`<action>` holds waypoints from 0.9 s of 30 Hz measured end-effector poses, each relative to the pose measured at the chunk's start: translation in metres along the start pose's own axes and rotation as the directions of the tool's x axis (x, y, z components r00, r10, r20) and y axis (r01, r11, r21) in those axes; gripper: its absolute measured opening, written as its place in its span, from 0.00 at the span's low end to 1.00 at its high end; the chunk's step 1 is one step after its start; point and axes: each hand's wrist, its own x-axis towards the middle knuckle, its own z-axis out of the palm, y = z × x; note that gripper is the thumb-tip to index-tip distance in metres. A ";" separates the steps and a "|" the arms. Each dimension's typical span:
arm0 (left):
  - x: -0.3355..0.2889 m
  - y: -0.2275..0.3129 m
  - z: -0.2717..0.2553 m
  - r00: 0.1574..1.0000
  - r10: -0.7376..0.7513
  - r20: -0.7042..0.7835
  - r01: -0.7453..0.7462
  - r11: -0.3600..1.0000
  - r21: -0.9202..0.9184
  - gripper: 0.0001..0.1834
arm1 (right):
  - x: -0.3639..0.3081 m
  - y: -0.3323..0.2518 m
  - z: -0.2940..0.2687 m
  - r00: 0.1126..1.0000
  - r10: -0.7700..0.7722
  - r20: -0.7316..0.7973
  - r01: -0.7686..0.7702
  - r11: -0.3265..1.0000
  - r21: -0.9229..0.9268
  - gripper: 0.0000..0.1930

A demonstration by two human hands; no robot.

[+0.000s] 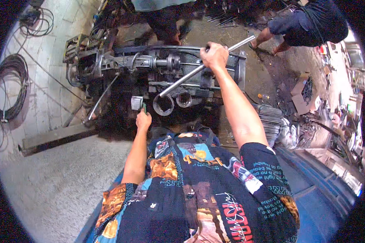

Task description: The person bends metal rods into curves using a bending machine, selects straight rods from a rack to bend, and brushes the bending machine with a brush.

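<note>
Right hand (215, 55) closed round metal rod (182, 80); left hand (143, 120) clenched on green-handled tool (137, 102), machine (162, 62) beyond left hand.

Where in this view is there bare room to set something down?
The pale floor at lower left looks bare, between the long beam and the left forearm. A smaller brown patch lies between the machine and the cardboard box. Crowded: the machine, where the right hand holds a metal rod over it.
</note>
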 end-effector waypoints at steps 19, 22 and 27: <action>0.017 0.004 -0.018 0.984 0.099 0.149 -0.106 0.994 0.034 0.28 | 0.002 0.006 0.015 0.998 0.032 -0.050 -0.035 0.998 -0.050 0.22; 0.019 -0.004 -0.009 0.988 0.114 0.106 -0.117 0.993 0.021 0.29 | 0.002 -0.005 0.009 0.999 0.024 -0.045 -0.026 0.998 -0.055 0.22; 0.012 0.003 -0.015 0.985 0.108 0.137 -0.111 0.994 0.012 0.29 | 0.000 -0.002 0.007 0.998 0.004 -0.070 -0.007 0.999 -0.034 0.20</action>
